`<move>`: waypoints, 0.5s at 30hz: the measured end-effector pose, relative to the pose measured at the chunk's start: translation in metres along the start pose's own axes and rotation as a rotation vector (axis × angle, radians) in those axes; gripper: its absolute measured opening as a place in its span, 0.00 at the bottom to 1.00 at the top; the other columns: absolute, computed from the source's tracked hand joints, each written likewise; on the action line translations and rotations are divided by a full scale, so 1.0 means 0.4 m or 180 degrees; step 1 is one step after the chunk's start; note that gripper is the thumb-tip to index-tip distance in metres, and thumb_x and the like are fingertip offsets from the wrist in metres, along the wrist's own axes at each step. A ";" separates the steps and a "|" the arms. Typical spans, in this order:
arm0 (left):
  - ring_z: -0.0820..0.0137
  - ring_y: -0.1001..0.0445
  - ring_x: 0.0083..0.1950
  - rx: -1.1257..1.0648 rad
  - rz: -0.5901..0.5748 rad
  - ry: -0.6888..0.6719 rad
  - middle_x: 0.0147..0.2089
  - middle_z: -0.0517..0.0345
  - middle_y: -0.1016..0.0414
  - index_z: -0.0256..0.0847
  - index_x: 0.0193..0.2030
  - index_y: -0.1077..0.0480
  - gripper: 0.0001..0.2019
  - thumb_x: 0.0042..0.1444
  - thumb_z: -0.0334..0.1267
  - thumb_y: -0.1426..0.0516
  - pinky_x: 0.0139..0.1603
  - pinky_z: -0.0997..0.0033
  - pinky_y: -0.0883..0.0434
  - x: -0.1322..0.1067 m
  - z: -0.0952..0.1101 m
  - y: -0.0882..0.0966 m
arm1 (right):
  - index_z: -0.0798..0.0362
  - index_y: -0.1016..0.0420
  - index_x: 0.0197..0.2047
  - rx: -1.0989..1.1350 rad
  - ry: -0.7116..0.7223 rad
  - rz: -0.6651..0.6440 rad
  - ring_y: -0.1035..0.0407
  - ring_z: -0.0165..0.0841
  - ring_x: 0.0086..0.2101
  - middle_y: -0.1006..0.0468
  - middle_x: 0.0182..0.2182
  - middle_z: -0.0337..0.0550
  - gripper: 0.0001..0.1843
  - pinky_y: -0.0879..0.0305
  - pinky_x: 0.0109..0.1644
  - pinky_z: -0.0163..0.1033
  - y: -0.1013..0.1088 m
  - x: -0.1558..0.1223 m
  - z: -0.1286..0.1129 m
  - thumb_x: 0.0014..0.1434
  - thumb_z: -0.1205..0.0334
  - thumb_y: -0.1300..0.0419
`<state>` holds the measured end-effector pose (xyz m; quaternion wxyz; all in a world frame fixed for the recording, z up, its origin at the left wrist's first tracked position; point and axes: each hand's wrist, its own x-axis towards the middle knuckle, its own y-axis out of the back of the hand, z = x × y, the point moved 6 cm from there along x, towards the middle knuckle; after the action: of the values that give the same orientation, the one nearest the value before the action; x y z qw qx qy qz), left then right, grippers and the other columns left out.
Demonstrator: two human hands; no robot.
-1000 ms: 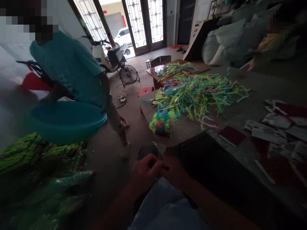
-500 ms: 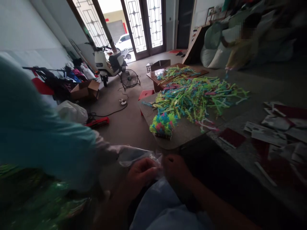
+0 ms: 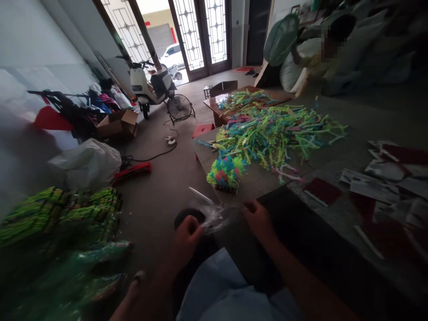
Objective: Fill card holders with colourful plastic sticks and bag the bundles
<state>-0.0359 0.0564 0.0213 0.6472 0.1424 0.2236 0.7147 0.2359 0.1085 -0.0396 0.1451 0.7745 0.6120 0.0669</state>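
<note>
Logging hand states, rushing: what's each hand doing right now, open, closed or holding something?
Left hand: closed, pinching clear plastic.
Right hand: curled near the plastic; whether holding it cannot be told.

Nothing legible anywhere, folks, not one word, number or brand! Out past the doorway, the red strip [image 3: 173, 35] is too small to read; on the right, dark marks blur across the white card [image 3: 371, 184]; and the scooter [image 3: 136, 80] shows no readable badge.
</note>
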 end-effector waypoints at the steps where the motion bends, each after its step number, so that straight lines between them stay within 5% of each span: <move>1: 0.72 0.40 0.28 0.0080 0.0234 0.0058 0.25 0.66 0.39 0.42 0.29 0.36 0.15 0.55 0.47 0.37 0.31 0.74 0.42 0.010 -0.006 0.009 | 0.55 0.22 0.43 -0.0081 0.0134 0.0035 0.26 0.41 0.36 0.19 0.35 0.47 0.20 0.31 0.41 0.42 -0.009 -0.012 -0.005 0.56 0.48 0.39; 5: 0.72 0.40 0.27 0.0437 0.0571 -0.0050 0.25 0.68 0.41 0.43 0.30 0.39 0.17 0.60 0.53 0.43 0.32 0.73 0.41 0.024 0.005 -0.001 | 0.54 0.26 0.54 -0.0590 0.1590 0.0414 0.27 0.46 0.49 0.21 0.49 0.55 0.19 0.30 0.54 0.53 -0.021 -0.106 -0.104 0.62 0.56 0.39; 7: 0.73 0.39 0.27 0.0522 0.0502 -0.0209 0.25 0.68 0.41 0.43 0.30 0.39 0.18 0.62 0.54 0.44 0.32 0.73 0.40 0.020 0.022 -0.019 | 0.51 0.27 0.56 -0.0720 0.2513 0.0109 0.28 0.44 0.52 0.22 0.51 0.53 0.16 0.32 0.59 0.52 -0.041 -0.172 -0.167 0.64 0.63 0.40; 9: 0.73 0.39 0.27 0.0529 0.0453 -0.0371 0.25 0.68 0.40 0.43 0.31 0.39 0.18 0.63 0.54 0.44 0.32 0.73 0.40 0.008 0.045 -0.030 | 0.50 0.26 0.54 -0.0702 0.2969 -0.0446 0.27 0.40 0.50 0.21 0.48 0.50 0.15 0.31 0.58 0.48 -0.071 -0.222 -0.202 0.66 0.69 0.43; 15: 0.76 0.38 0.26 0.0477 -0.0187 -0.0908 0.25 0.68 0.37 0.42 0.33 0.37 0.14 0.67 0.47 0.45 0.29 0.77 0.41 -0.069 0.107 -0.094 | 0.51 0.21 0.40 0.0018 0.1756 -0.1938 0.25 0.37 0.38 0.19 0.36 0.44 0.12 0.27 0.47 0.41 -0.192 -0.197 -0.113 0.67 0.62 0.46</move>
<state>0.0210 0.0372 0.0413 0.6806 0.2837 0.1861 0.6494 0.1327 0.0548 -0.0145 -0.0135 0.5114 0.8294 0.2244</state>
